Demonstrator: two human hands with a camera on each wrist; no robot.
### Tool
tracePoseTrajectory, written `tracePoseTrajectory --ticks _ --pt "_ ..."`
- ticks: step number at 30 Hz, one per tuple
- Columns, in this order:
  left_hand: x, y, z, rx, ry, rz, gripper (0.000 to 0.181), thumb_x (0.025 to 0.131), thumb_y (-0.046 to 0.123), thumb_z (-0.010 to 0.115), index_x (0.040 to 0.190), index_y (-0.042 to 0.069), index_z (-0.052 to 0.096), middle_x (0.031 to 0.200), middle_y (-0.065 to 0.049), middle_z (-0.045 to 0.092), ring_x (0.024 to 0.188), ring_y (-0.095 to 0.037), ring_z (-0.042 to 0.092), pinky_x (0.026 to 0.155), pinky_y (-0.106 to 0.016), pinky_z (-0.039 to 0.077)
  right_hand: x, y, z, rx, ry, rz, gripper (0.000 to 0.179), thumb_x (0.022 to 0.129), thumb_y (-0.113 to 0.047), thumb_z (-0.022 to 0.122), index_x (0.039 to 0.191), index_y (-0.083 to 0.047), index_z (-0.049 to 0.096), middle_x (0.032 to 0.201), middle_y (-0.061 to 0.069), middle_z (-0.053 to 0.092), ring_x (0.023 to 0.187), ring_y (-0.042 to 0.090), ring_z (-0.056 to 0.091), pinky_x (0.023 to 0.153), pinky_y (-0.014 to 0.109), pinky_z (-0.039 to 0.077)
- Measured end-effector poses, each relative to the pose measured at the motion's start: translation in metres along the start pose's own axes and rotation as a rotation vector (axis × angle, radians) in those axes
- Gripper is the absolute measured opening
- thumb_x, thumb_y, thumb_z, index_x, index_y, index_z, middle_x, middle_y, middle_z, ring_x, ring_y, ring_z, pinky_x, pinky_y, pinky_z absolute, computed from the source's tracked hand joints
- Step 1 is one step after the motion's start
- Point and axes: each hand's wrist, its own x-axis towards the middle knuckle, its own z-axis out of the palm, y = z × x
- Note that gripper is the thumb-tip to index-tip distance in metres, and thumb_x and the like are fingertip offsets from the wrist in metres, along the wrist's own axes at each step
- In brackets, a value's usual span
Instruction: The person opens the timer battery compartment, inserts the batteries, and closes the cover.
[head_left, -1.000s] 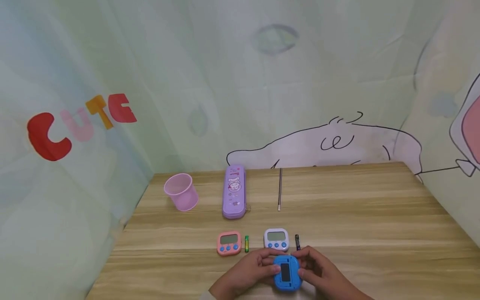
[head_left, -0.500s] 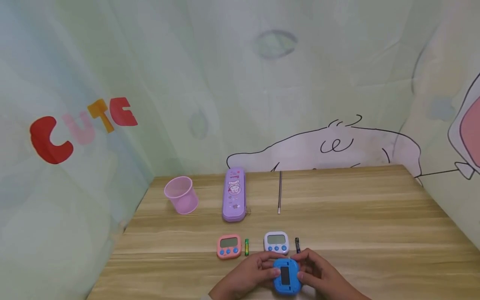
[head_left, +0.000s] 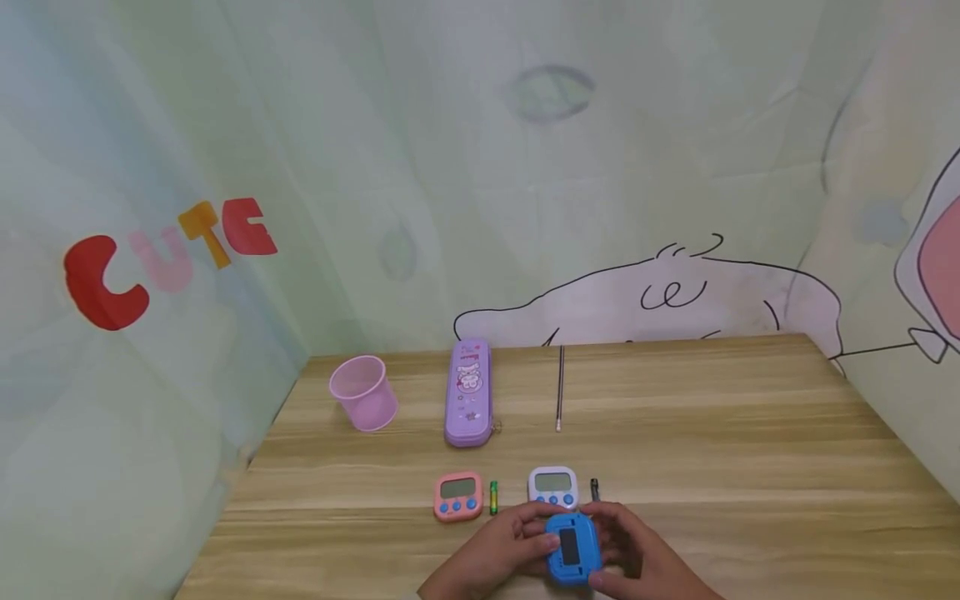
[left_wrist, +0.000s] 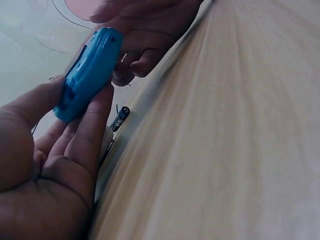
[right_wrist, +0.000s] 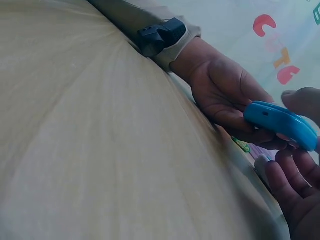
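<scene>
A blue digital timer [head_left: 573, 547] is held back side up, a dark rectangle on its back. My left hand [head_left: 495, 546] grips its left side, thumb on the back and fingers underneath, as the left wrist view also shows for the timer [left_wrist: 90, 72]. The right hand [head_left: 637, 554] holds the right side, its thumb at the lower right corner and index finger near the top corner. Just beyond the hands lie a white timer [head_left: 552, 483] and a dark battery [head_left: 595, 489], both partly covered by fingers. A pink timer [head_left: 458, 497] and a green battery [head_left: 493, 497] lie to the left.
Farther back on the wooden table [head_left: 712, 417] stand a pink cup [head_left: 367, 400] and a purple pencil case [head_left: 468, 396]. A dark pencil [head_left: 560, 387] lies right of the case. Printed curtains [head_left: 375, 167] rise behind the table.
My right thumb has slid down along the blue timer's right side to its lower corner. The timer has tilted slightly, while the left hand keeps its grip.
</scene>
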Motion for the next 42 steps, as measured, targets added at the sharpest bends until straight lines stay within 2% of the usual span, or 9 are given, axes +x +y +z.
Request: tracePoseTrajectory --ticks 4,9,13,23,33,38,42 --pt "-0.0002 0.0009 0.0011 -0.009 0.009 -0.004 0.041 0.099 0.017 0.057 0.138 0.004 0.05 0.125 -0.018 0.062 0.11 -0.026 0.063 0.089 -0.038 0.055 -0.0001 0.0006 0.0022 -0.104 0.014 -0.012 0.072 0.088 -0.017 0.073 0.148 -0.015 0.033 0.131 0.018 0.047 0.111 0.021 0.055 0.092 0.027 0.052" --pt "0.0006 0.0019 0.0014 -0.039 0.016 -0.033 0.043 0.099 0.017 0.057 0.141 0.008 0.05 0.13 -0.017 0.06 0.113 -0.027 0.061 0.091 -0.038 0.054 0.0005 0.001 0.0028 -0.22 0.034 -0.015 0.072 0.088 -0.024 0.073 0.149 -0.024 0.035 0.134 0.016 0.043 0.111 0.019 0.053 0.089 0.026 0.054" --pt "0.0005 0.0025 0.0012 -0.043 0.015 -0.037 0.044 0.1 0.017 0.057 0.142 0.007 0.049 0.131 -0.017 0.059 0.113 -0.027 0.062 0.091 -0.037 0.054 0.0013 0.0015 0.0028 -0.239 0.038 -0.017 0.07 0.089 -0.025 0.073 0.148 -0.025 0.036 0.133 0.015 0.043 0.11 0.019 0.054 0.087 0.027 0.055" --pt "0.0002 0.0048 0.0004 -0.044 0.011 -0.063 0.046 0.1 0.022 0.056 0.143 0.007 0.047 0.129 -0.017 0.061 0.113 -0.028 0.062 0.093 -0.036 0.052 0.0013 0.0024 0.0037 -0.261 0.059 -0.054 0.07 0.09 -0.024 0.072 0.149 -0.018 0.036 0.13 0.015 0.046 0.108 0.015 0.056 0.085 0.028 0.056" --pt "-0.0002 0.0038 -0.001 -0.062 -0.036 0.004 0.047 0.103 0.025 0.051 0.146 0.006 0.044 0.135 -0.017 0.056 0.117 -0.029 0.059 0.096 -0.037 0.05 -0.0001 0.0027 0.0027 -0.292 0.098 -0.053 0.063 0.093 -0.027 0.067 0.148 -0.017 0.038 0.128 0.013 0.05 0.105 0.013 0.057 0.082 0.027 0.056" --pt "-0.0003 0.0047 -0.0005 -0.051 -0.046 0.028 0.046 0.104 0.026 0.048 0.146 0.008 0.043 0.14 -0.016 0.052 0.121 -0.028 0.056 0.097 -0.038 0.05 -0.0013 0.0007 0.0018 -0.298 0.118 -0.083 0.056 0.097 -0.026 0.061 0.148 -0.013 0.041 0.131 0.018 0.052 0.104 0.012 0.058 0.082 0.027 0.056" --pt "0.0007 0.0033 -0.0006 -0.04 -0.08 0.062 0.047 0.104 0.022 0.048 0.148 0.008 0.04 0.146 -0.014 0.046 0.126 -0.028 0.052 0.1 -0.038 0.047 -0.0028 0.0013 0.0015 -0.306 0.157 -0.125 0.05 0.099 -0.022 0.059 0.145 -0.01 0.044 0.131 0.017 0.055 0.102 0.011 0.06 0.085 0.026 0.054"
